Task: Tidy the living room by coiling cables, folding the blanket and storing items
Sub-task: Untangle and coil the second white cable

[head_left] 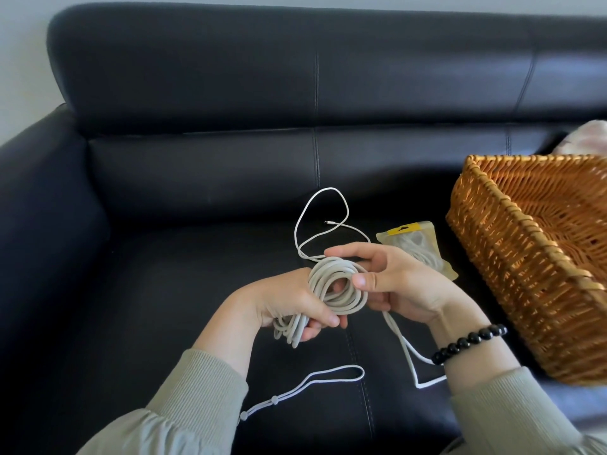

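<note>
A coil of pale grey cable point(331, 290) is held above the black sofa seat point(197, 274). My left hand point(289, 302) grips the coil's lower left side, thumb across the strands. My right hand point(394, 280) pinches the coil's right edge between thumb and fingers. A thin white cable point(323, 221) loops loosely over the seat behind the coil, its plug end lying free. Another stretch of white cable point(407, 351) trails down under my right wrist. A clear packet point(418, 246) with a yellow header, holding another cable, lies beyond my right hand.
An orange wicker basket point(512, 257) stands on the sofa at the right, close to my right forearm. A pale blanket or cushion point(588, 136) shows behind it. A white drawstring cord point(315, 382) from my clothing hangs in front. The sofa's left armrest point(42, 224) rises at the left.
</note>
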Action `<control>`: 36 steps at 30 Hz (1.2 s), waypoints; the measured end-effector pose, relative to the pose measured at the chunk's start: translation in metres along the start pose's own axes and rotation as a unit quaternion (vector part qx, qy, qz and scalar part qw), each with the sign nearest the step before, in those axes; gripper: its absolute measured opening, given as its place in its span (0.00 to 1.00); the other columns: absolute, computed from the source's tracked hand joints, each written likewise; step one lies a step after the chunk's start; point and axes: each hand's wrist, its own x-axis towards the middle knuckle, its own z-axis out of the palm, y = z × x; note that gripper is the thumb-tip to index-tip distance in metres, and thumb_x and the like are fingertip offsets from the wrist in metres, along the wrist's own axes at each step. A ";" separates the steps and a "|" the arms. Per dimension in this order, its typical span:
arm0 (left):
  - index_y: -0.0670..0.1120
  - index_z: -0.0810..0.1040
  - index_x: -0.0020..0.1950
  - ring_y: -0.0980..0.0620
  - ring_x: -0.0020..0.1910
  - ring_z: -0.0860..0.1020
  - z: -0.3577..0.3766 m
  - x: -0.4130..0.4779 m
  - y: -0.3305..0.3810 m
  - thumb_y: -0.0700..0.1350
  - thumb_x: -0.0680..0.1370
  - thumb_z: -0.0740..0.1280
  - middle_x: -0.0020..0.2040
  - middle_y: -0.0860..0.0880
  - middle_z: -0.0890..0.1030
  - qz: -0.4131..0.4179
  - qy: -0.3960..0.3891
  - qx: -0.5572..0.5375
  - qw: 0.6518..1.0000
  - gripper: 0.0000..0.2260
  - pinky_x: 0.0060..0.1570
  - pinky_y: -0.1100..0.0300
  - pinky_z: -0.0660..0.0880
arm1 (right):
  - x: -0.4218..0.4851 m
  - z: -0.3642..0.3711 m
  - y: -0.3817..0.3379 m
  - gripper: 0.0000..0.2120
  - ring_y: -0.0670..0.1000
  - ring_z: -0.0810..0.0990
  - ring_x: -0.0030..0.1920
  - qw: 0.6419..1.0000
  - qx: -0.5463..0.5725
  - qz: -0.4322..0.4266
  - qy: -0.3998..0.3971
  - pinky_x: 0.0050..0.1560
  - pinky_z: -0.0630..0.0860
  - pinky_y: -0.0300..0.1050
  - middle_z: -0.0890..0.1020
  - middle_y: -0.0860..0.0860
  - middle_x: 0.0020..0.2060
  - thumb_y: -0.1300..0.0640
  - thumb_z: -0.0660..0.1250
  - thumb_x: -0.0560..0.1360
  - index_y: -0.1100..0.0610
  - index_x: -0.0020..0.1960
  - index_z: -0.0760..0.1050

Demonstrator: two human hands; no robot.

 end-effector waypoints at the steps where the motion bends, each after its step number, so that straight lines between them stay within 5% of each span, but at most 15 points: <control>1: 0.40 0.77 0.43 0.55 0.21 0.72 0.000 0.001 -0.001 0.33 0.76 0.67 0.25 0.52 0.76 -0.002 -0.005 -0.005 1.000 0.03 0.29 0.60 0.71 | 0.000 0.000 0.000 0.34 0.43 0.66 0.26 1.000 0.000 0.004 -0.006 0.24 0.61 0.33 0.82 0.51 0.36 0.46 0.80 0.59 0.56 0.62 0.75; 4: 0.41 0.78 0.43 0.54 0.23 0.73 0.003 0.004 -0.003 0.35 0.75 0.67 0.26 0.48 0.74 -0.006 0.001 -0.024 1.000 0.03 0.29 0.61 0.72 | 0.001 -0.002 0.001 0.29 0.44 0.65 0.25 1.000 0.021 0.002 0.006 0.22 0.61 0.33 0.81 0.53 0.34 0.49 0.81 0.58 0.53 0.56 0.80; 9: 0.41 0.79 0.46 0.52 0.30 0.80 0.006 0.009 -0.002 0.33 0.76 0.68 0.31 0.47 0.80 -0.016 0.043 0.022 0.999 0.04 0.33 0.63 0.76 | 0.005 0.001 0.004 0.17 0.46 0.73 0.25 0.994 0.048 0.002 0.097 0.19 0.61 0.33 0.79 0.55 0.31 0.68 0.75 0.63 0.58 0.50 0.78; 13: 0.43 0.79 0.49 0.53 0.36 0.82 0.010 0.012 -0.003 0.35 0.74 0.71 0.32 0.54 0.82 -0.028 0.060 0.068 0.995 0.07 0.38 0.65 0.76 | 0.005 0.002 0.000 0.15 0.46 0.73 0.22 0.987 0.028 0.004 0.159 0.18 0.60 0.33 0.78 0.55 0.27 0.65 0.70 0.62 0.60 0.48 0.74; 16: 0.43 0.78 0.46 0.55 0.30 0.80 0.013 0.014 -0.003 0.32 0.74 0.69 0.29 0.56 0.81 -0.035 0.079 0.044 0.995 0.07 0.31 0.66 0.74 | 0.005 0.002 0.000 0.10 0.46 0.72 0.22 0.983 0.003 -0.003 0.183 0.18 0.60 0.33 0.78 0.55 0.26 0.70 0.68 0.68 0.60 0.47 0.75; 20: 0.39 0.80 0.46 0.54 0.25 0.73 0.016 0.017 -0.004 0.36 0.74 0.70 0.33 0.40 0.81 -0.032 0.114 0.045 0.992 0.02 0.28 0.62 0.73 | 0.007 0.003 0.001 0.09 0.51 0.71 0.26 0.975 -0.050 -0.003 0.217 0.18 0.60 0.34 0.79 0.55 0.28 0.70 0.68 0.71 0.58 0.47 0.77; 24: 0.32 0.77 0.51 0.57 0.20 0.70 0.013 0.018 -0.008 0.36 0.75 0.69 0.21 0.53 0.72 -0.046 0.129 0.036 0.990 0.09 0.25 0.64 0.71 | 0.009 0.007 0.003 0.09 0.50 0.66 0.25 0.972 -0.072 0.006 0.224 0.19 0.59 0.35 0.82 0.56 0.30 0.67 0.70 0.71 0.57 0.49 0.78; 31: 0.38 0.76 0.41 0.54 0.21 0.68 0.004 0.013 -0.012 0.35 0.77 0.67 0.23 0.48 0.69 -0.014 0.128 -0.090 0.988 0.05 0.25 0.62 0.70 | 0.009 0.004 0.003 0.05 0.46 0.64 0.21 0.933 -0.184 -0.054 0.306 0.22 0.61 0.37 0.79 0.48 0.26 0.57 0.66 0.77 0.55 0.45 0.80; 36: 0.39 0.77 0.38 0.54 0.22 0.69 -0.001 0.015 -0.013 0.37 0.78 0.66 0.25 0.47 0.69 0.002 0.219 -0.197 0.956 0.08 0.26 0.62 0.70 | 0.008 0.001 0.005 0.08 0.44 0.64 0.21 0.913 -0.252 -0.028 0.319 0.22 0.62 0.33 0.77 0.48 0.24 0.59 0.65 0.77 0.52 0.41 0.79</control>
